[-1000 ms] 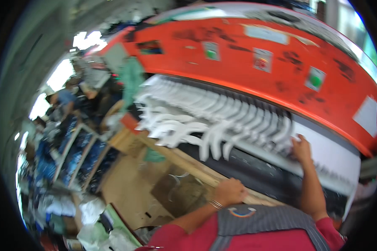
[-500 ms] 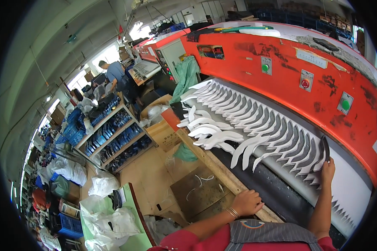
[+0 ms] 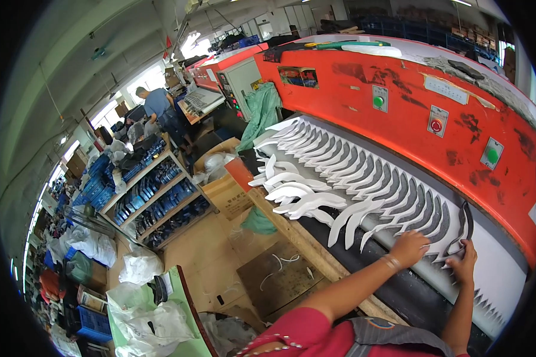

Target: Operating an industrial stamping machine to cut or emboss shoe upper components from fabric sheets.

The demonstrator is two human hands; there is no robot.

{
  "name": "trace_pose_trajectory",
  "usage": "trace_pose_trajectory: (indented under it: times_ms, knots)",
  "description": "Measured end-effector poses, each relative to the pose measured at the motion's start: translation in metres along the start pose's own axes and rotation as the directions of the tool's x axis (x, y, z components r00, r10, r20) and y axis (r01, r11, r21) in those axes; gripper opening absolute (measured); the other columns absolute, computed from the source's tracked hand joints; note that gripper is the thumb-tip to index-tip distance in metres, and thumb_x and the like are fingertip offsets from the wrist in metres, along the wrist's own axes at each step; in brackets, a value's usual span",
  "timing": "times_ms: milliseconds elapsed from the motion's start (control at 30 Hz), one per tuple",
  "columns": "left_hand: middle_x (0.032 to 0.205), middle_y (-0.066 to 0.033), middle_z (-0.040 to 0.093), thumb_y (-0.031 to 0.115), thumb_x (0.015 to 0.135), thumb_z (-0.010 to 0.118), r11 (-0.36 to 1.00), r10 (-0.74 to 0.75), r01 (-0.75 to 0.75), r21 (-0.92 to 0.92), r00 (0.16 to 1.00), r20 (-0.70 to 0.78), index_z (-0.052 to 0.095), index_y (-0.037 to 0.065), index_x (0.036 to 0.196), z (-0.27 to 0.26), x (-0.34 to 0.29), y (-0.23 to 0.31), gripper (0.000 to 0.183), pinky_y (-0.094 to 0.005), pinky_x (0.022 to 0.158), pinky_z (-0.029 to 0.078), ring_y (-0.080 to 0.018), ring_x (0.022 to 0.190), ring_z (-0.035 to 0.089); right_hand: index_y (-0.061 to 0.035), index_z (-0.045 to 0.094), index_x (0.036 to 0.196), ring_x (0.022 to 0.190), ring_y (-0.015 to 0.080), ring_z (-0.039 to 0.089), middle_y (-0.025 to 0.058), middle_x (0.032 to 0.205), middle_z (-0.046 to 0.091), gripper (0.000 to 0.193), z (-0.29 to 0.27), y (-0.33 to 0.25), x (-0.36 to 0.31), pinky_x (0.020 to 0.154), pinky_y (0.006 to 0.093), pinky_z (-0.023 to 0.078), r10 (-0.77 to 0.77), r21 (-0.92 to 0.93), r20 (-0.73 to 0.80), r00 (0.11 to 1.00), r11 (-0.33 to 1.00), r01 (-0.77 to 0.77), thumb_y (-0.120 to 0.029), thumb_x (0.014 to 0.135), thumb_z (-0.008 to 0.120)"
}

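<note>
A long row of curved foam-like strips (image 3: pixel 393 187), white with dark grey faces, overlaps along the pale machine bed. At its near right end, my right hand (image 3: pixel 463 263) has its fingers closed on the lower end of a dark-faced curved strip (image 3: pixel 468 221). My left hand (image 3: pixel 408 249) reaches over the front edge of the row, its fingers curled at the lower tips of neighbouring strips. Whatever lies between those fingertips is hidden. Loose white curved strips (image 3: pixel 307 199) are piled in front of the row, to the left.
Behind the row stands a red machine body (image 3: pixel 339 83) with green and red buttons. A wooden rail (image 3: pixel 315 253) runs along the near side. To the left are a shelf rack (image 3: pixel 161 196) of blue items and a green table (image 3: pixel 190 309) with plastic bags. Another person (image 3: pixel 161 110) stands far back.
My left hand has left the wooden rail and moved up and right to the strips. My right hand sits slightly lower, still at the end strip, with its thumb now spread toward the left.
</note>
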State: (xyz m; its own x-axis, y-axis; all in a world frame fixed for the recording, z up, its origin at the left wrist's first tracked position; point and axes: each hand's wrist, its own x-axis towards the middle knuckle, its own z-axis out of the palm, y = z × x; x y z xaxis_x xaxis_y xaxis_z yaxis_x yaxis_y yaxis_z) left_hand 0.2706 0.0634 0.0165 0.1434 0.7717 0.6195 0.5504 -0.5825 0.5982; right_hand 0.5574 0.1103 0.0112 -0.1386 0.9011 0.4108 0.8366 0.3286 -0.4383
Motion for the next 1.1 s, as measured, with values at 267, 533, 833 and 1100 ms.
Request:
trace_pose_trajectory:
  times_ms: [267, 533, 833, 1100]
  knots:
    - [0.096, -0.0062, 0.054, 0.024, 0.078, 0.069, 0.978, -0.092, 0.062, 0.201, 0.985, 0.143, 0.063, 0.009, 0.109, 0.072, 0.017, 0.007, 0.034, -0.0391, 0.091, 0.033, -0.0247, 0.099, 0.048, -0.0125, 0.026, 0.15, 0.141, 0.0363, 0.028, 0.0213, 0.152, 0.028, 0.084, -0.034, 0.037, -0.003, 0.116, 0.0457, 0.02, 0.097, 0.095, 0.144, 0.985, 0.989, -0.112, -0.019, 0.076, 0.065]
    - [0.099, -0.006, 0.053, 0.024, 0.079, 0.07, 0.985, -0.069, 0.044, 0.164, 0.987, 0.148, 0.062, 0.009, 0.111, 0.067, 0.014, 0.0, 0.037, -0.04, 0.093, 0.032, -0.0242, 0.102, 0.047, -0.0142, 0.025, 0.151, 0.145, 0.0345, 0.019, 0.0206, 0.155, 0.023, 0.075, -0.064, 0.026, -0.005, 0.116, 0.0527, 0.011, 0.469, -0.474, 0.186, 0.863, 0.813, -0.339, -0.035, 0.087, 0.057]
    - [0.103, -0.0088, 0.058, 0.036, 0.075, 0.069, 0.984, -0.112, 0.081, 0.16, 0.974, 0.196, 0.07, 0.011, 0.094, 0.049, 0.016, 0.004, 0.031, -0.0492, 0.098, 0.03, -0.0279, 0.111, 0.046, -0.0075, 0.045, 0.133, 0.122, 0.0318, 0.045, 0.0167, 0.13, 0.048, 0.08, -0.031, 0.008, -0.012, 0.105, 0.0412, 0.036, 0.108, 0.157, 0.175, 0.979, 0.978, -0.136, -0.012, 0.058, 0.074]
    - [0.092, -0.0062, 0.065, 0.038, 0.067, 0.079, 0.97, -0.18, 0.119, 0.214, 0.938, 0.296, 0.072, 0.013, 0.099, 0.002, 0.059, -0.062, 0.04, -0.0467, 0.089, 0.03, -0.0264, 0.098, 0.053, -0.0042, 0.06, 0.102, 0.086, 0.0237, 0.058, 0.0112, 0.096, 0.059, 0.056, 0.03, -0.058, 0.07, 0.079, 0.0356, 0.05, 0.294, 0.163, 0.213, 0.932, 0.929, -0.331, -0.021, 0.057, 0.088]
